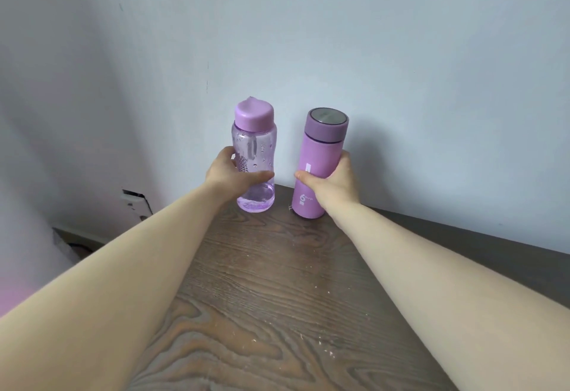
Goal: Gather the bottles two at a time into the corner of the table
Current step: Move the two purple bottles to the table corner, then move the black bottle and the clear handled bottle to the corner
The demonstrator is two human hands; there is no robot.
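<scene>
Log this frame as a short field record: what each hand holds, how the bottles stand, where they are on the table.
left hand: wrapped around clear purple water bottle
right hand: wrapped around matte purple thermos
bottle pose: both upright, bases on the table
bottle spacing: side by side, a gap between them
location: far corner of the wooden table, against the wall
caps: both closed

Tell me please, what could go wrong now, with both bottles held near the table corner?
The clear bottle in the left hand stands close to the table's left edge; set down carelessly, it might tip off. The opaque purple bottle in the right hand leans slightly toward the wall, so it may knock it or wobble on release.
</scene>
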